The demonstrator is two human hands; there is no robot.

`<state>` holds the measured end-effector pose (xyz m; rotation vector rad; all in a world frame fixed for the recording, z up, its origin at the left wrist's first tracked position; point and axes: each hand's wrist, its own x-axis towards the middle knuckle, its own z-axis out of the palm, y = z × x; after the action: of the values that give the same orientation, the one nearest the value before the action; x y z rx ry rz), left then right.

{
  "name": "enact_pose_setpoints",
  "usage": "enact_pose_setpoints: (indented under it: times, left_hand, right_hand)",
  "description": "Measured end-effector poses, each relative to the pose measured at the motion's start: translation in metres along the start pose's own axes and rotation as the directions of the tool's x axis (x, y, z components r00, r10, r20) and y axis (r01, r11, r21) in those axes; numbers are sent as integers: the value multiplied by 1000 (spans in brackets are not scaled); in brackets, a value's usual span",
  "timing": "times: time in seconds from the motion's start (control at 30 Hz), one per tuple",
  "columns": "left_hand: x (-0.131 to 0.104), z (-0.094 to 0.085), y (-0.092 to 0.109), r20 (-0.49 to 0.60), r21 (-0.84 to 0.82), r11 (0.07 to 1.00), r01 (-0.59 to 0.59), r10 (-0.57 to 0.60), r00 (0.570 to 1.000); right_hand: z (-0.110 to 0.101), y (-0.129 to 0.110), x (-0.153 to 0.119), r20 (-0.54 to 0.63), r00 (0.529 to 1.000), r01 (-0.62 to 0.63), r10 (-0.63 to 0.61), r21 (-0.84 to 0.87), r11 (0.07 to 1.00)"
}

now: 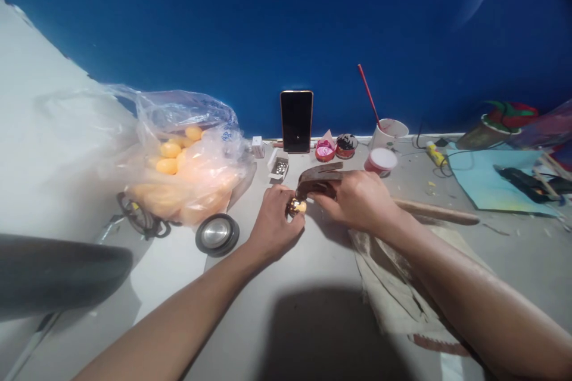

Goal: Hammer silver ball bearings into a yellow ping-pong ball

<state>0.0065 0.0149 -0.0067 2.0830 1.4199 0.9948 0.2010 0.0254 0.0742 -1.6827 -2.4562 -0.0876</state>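
My left hand (277, 217) is closed around a small yellow ball (300, 207) with shiny metal tacks on part of its surface. My right hand (363, 201) grips a claw hammer (319, 175) close to its head, and the wooden handle sticks out to the right behind the wrist. The hammer's striking end is right above the ball; whether they touch, I cannot tell. Just beyond my left hand lies a small open box (279, 167) of shiny tacks. A clear plastic bag (190, 110) at the left holds several yellow balls (170, 149).
A phone (297, 121) leans upright against the blue wall. To its right are two small containers, a tub (381, 160) and a paper cup (395, 129) with a red stick. A round metal lid (217, 234) lies at left, a beige cloth (393, 285) under my right forearm, blue paper (482, 172) farther right.
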Motion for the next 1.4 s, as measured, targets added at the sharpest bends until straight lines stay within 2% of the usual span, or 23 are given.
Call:
enact_pose_setpoints:
  times: [0.17, 0.23, 0.37, 0.47, 0.63, 0.73, 0.83, 1.03, 1.17, 1.3, 1.4]
  left_hand:
    - [-3, 4, -8, -18, -75, 992, 102, -103, 994]
    - [-3, 4, -9, -3, -95, 989, 113, -114, 993]
    - [-3, 2, -8, 24, -111, 986, 125, -123, 992]
    - [-2, 1, -8, 21, -97, 984, 148, -147, 989]
    - [-2, 3, -8, 3, -69, 994, 89, -89, 996]
    - [-2, 2, -4, -5, -21, 998, 57, -57, 998]
    - [-2, 0, 1, 7, -3, 997, 73, -73, 997]
    - [-2, 4, -4, -21, -97, 992, 86, -88, 996]
    - [-3, 7, -10, -17, -161, 975, 154, -159, 987]
    - [-1, 3, -6, 6, -266, 933, 242, -249, 968]
    - [-1, -1, -3, -17, -280, 931, 236, -250, 968]
  right_hand:
    - [0, 0, 0, -45, 999, -24, 25, 21, 999]
    - [-1, -1, 0, -52, 999, -13, 15, 37, 999]
    - [-2, -3, -1, 5, 1000, 10, -10, 31, 999]
    - [-3, -4, -1, -26, 1000, -2, 2, 31, 1000]
    - [-1, -3, -1, -9, 1000, 7, -6, 33, 999]
    - [1, -2, -1, -52, 999, 5, -1, 66, 998]
    - [2, -2, -1, -101, 995, 8, 1, 89, 996]
    - [3, -5, -2, -38, 999, 40, -38, 70, 997]
    - [7, 2, 2, -87, 996, -24, 28, 47, 999]
    - [11, 11, 9, 14, 995, -102, 102, 17, 995]
    - [12, 12, 13, 76, 992, -100, 99, 8, 995]
